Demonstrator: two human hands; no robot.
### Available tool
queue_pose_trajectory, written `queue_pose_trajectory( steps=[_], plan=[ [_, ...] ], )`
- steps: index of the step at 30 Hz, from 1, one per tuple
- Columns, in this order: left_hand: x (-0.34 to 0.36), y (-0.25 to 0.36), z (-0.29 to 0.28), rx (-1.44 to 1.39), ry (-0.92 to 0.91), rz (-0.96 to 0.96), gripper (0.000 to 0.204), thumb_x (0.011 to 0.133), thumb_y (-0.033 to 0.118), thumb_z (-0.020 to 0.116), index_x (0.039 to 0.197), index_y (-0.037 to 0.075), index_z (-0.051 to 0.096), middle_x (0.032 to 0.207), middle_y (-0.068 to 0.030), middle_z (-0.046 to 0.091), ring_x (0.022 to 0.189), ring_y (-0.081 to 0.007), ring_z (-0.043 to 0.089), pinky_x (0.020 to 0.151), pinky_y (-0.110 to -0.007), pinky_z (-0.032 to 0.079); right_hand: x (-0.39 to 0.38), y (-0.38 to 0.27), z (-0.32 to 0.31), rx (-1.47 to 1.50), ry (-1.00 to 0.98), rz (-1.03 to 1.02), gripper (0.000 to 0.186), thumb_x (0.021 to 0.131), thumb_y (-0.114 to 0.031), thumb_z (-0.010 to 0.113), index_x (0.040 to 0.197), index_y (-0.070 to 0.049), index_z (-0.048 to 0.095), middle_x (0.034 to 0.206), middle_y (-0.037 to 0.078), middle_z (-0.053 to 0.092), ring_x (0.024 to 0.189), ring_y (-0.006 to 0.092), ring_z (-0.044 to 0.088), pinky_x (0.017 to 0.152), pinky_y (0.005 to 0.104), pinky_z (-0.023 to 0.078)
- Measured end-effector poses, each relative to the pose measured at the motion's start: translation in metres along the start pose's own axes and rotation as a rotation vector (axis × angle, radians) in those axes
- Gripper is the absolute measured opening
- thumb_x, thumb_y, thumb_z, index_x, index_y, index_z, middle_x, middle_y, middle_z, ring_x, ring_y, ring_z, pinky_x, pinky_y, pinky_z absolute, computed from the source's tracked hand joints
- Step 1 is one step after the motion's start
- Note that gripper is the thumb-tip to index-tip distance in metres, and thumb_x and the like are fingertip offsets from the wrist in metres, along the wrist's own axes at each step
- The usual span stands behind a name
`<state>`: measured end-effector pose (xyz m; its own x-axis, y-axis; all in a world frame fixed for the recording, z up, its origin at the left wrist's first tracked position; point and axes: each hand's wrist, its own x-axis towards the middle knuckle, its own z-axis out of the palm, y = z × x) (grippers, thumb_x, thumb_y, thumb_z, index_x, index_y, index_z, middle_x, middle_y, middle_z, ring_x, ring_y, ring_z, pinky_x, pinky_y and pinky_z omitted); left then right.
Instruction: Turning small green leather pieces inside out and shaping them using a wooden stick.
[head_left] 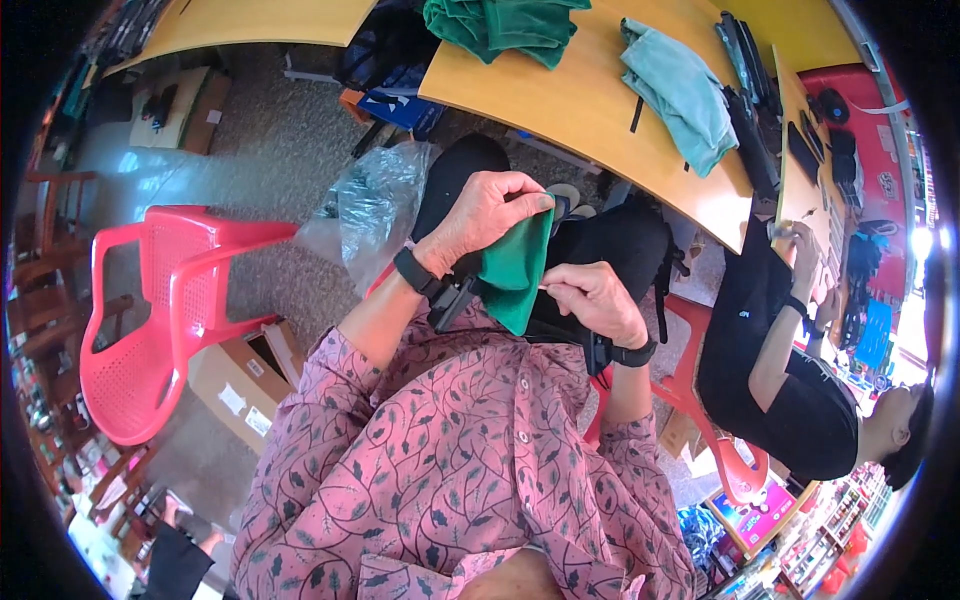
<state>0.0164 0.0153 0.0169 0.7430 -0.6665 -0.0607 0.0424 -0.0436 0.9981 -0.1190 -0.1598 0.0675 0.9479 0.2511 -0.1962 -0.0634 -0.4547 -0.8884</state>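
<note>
A piece of green velvety cloth (512,275) hangs over my lap, its lower corner pointing down. My left hand (482,213) pinches its upper edge between thumb and fingers. At the cloth's right edge, my right hand (597,303) is closed with thumb and fingertips together. Whatever it holds there is too small to make out. Both wrists wear dark straps with a small black device.
Ahead stands a wooden table (560,95) with folded green cloths (505,28) and a pale teal cloth (680,95). A clear plastic bag (375,200) lies left of my knee. Farther left are a pink chair (150,270) and a cardboard box (235,385). A co-worker in black (770,375) sits at right.
</note>
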Motion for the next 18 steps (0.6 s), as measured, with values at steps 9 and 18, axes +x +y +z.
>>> queue_pose_trajectory(
  steps=[9,18],
  plan=[
    [0.003,-0.014,0.009,0.015,0.031,-0.059,0.028,0.093,0.026,0.064,0.104,0.001,0.069,0.093,-0.0082,0.071,0.084,-0.0096,0.063,0.074,-0.026,0.05,-0.019,0.028,0.011,0.789,0.185,0.17,0.014,0.099,-0.015,0.056,0.096,-0.004,0.065,0.07,-0.005,0.057,0.054,0.0009,0.045,0.045,0.0157,0.031],
    [-0.004,0.003,0.004,-0.362,-0.242,0.173,0.071,0.089,0.05,0.063,0.137,0.0,0.048,0.133,-0.0089,0.056,0.123,-0.017,0.052,0.106,-0.032,0.039,-0.012,0.04,0.025,1.265,0.378,0.188,0.013,0.1,-0.016,0.055,0.093,-0.007,0.061,0.066,-0.003,0.053,0.049,0.0019,0.041,0.041,0.0156,0.027]
  ],
)
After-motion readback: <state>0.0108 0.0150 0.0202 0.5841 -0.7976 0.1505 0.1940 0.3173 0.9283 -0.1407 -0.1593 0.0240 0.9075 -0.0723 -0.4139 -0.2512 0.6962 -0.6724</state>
